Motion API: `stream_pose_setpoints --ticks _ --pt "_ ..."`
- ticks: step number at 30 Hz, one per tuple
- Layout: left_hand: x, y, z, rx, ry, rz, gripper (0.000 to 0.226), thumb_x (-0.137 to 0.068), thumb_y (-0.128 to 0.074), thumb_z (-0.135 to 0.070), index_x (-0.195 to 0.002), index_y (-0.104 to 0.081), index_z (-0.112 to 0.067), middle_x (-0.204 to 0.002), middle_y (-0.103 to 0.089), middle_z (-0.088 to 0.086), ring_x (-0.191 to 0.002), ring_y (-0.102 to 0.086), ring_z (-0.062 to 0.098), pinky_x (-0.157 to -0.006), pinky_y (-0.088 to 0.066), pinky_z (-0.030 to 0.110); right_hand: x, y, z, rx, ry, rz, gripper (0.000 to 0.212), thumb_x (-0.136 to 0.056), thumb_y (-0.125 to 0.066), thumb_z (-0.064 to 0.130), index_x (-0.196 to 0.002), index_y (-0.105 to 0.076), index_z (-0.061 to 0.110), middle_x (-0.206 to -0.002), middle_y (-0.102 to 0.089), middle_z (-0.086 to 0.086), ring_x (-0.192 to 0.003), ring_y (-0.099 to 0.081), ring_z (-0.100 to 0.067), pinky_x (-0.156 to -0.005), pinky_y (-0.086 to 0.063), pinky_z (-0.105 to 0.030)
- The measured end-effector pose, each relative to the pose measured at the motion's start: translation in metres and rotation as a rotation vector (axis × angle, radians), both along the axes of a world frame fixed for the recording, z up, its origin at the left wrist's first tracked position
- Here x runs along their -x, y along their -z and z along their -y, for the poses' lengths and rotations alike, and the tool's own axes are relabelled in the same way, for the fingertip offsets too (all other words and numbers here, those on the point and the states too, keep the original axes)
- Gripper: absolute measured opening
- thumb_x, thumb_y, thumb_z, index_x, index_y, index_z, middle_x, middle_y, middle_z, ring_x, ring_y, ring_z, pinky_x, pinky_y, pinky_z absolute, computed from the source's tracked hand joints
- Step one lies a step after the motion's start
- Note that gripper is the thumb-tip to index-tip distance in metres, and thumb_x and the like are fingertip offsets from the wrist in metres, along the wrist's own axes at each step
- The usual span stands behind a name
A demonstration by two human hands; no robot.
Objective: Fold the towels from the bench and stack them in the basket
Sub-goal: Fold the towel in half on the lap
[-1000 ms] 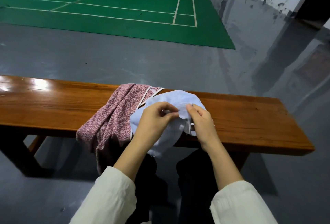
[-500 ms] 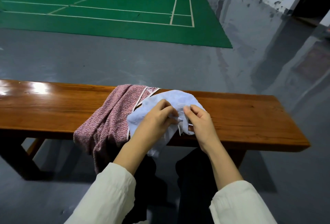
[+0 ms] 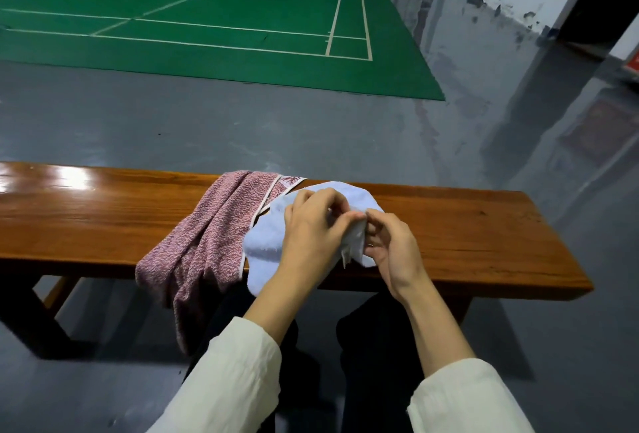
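Note:
A small pale blue towel (image 3: 266, 242) lies bunched at the near edge of the wooden bench (image 3: 466, 235). My left hand (image 3: 311, 232) and my right hand (image 3: 390, 249) both pinch its edge, fingertips close together above the bench. A speckled pink towel (image 3: 204, 242) with white trim lies to the left, partly under the blue one, and hangs over the bench's front edge. No basket is in view.
The long glossy bench runs off the left side of the view, with its right end near my right hand. Grey floor lies beyond it, then a green court with white lines (image 3: 214, 18). My dark trouser legs show below the bench.
My hands have drawn closer together on the blue towel's edge, fingertips now almost touching. The pink towel has not moved.

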State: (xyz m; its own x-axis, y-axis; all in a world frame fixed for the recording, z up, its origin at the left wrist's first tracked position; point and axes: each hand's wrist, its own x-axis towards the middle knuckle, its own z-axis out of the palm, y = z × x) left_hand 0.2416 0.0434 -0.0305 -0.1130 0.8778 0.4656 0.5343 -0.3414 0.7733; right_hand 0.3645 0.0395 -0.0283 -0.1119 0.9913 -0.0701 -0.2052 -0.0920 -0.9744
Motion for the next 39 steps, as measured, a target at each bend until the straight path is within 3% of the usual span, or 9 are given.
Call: stream_pose_setpoints --ticks 2,6,13,19,26,29,32,36,39 --pt "-0.001 0.001 -0.002 0.038 -0.014 0.037 0.022 -0.075 -0.06 -0.047 -0.063 -0.046 -0.035 -0.071 -0.059 -0.012 -0.081 -0.045 0.008 -0.08 -0.042 0.04 -0.003 0.001 -0.001 -0.06 -0.048 0.057 0.037 -0.086 -0.046 0.021 -0.089 -0.056 -0.014 -0.081 -0.056 -0.018 -0.08 -0.053 -0.027 -0.069 -0.044 -0.034" --pt "-0.002 0.003 -0.004 0.094 -0.026 0.11 0.024 -0.074 -0.055 -0.051 -0.064 -0.048 -0.03 -0.067 -0.056 -0.01 -0.075 -0.053 0.019 -0.074 -0.044 0.045 -0.002 0.001 0.003 -0.153 -0.086 0.152 0.013 -0.092 -0.055 0.001 -0.094 -0.067 0.002 -0.082 -0.07 -0.002 -0.08 -0.065 -0.011 -0.07 -0.052 -0.022" --pt "-0.001 0.001 -0.001 0.185 0.015 0.275 0.023 -0.088 -0.065 -0.022 -0.071 -0.051 -0.017 -0.065 -0.054 -0.007 -0.06 -0.048 0.005 -0.063 -0.042 0.027 0.004 0.007 -0.003 -0.168 -0.07 0.149 0.009 -0.092 -0.057 0.003 -0.094 -0.063 -0.004 -0.083 -0.069 -0.008 -0.076 -0.062 -0.009 -0.064 -0.049 -0.016" --pt "-0.005 0.002 0.002 0.216 -0.008 0.394 0.025 -0.089 -0.064 -0.021 -0.068 -0.051 -0.017 -0.062 -0.053 -0.009 -0.059 -0.047 0.002 -0.061 -0.041 0.02 0.005 0.007 -0.004 -0.173 -0.088 0.224 0.011 -0.092 -0.058 0.007 -0.084 -0.064 0.012 -0.073 -0.069 0.001 -0.07 -0.061 -0.01 -0.061 -0.048 -0.019" --pt "-0.007 0.005 0.002 0.218 -0.005 0.435 0.025 -0.087 -0.065 -0.024 -0.068 -0.052 -0.015 -0.062 -0.053 -0.008 -0.06 -0.047 0.007 -0.062 -0.042 0.025 0.003 0.008 -0.005 -0.161 -0.109 0.306 0.016 -0.095 -0.056 0.008 -0.08 -0.061 0.012 -0.06 -0.059 0.002 -0.052 -0.051 -0.01 -0.051 -0.04 -0.022" --pt "-0.003 0.011 0.001 0.205 0.056 0.331 0.027 -0.084 -0.061 -0.04 -0.075 -0.054 -0.015 -0.067 -0.058 -0.006 -0.065 -0.052 0.01 -0.067 -0.045 0.033 0.005 0.009 -0.005 -0.155 -0.039 0.282 0.023 -0.097 -0.051 0.009 -0.075 -0.058 0.011 -0.058 -0.056 0.005 -0.053 -0.048 -0.006 -0.05 -0.039 -0.018" --pt "0.015 0.02 -0.002 0.143 0.103 0.016 0.036 -0.083 -0.05 -0.054 -0.075 -0.053 -0.019 -0.062 -0.052 -0.007 -0.064 -0.05 0.013 -0.069 -0.042 0.038 0.004 0.009 -0.006 -0.152 0.107 0.196 0.023 -0.099 -0.048 0.01 -0.078 -0.056 0.005 -0.068 -0.056 -0.003 -0.06 -0.049 -0.005 -0.053 -0.041 -0.017" --pt "0.061 0.03 -0.007 -0.002 0.078 -0.311 0.045 -0.083 -0.047 -0.06 -0.06 -0.042 -0.021 -0.051 -0.038 -0.008 -0.055 -0.039 0.005 -0.067 -0.032 0.034 -0.006 0.009 -0.014 -0.025 0.348 -0.097 0.026 -0.101 -0.042 0.01 -0.079 -0.055 0.008 -0.057 -0.06 0.007 -0.053 -0.053 -0.001 -0.05 -0.044 -0.015" --pt "0.098 0.034 -0.008 0.026 0.165 -0.46 0.051 -0.082 -0.046 -0.065 -0.055 -0.032 -0.025 -0.046 -0.029 -0.008 -0.049 -0.037 0.003 -0.066 -0.024 0.031 -0.017 0.013 -0.019 -0.022 0.498 -0.093 0.028 -0.101 -0.042 0.011 -0.076 -0.055 0.012 -0.051 -0.057 0.014 -0.048 -0.05 0.003 -0.047 -0.042 -0.012"
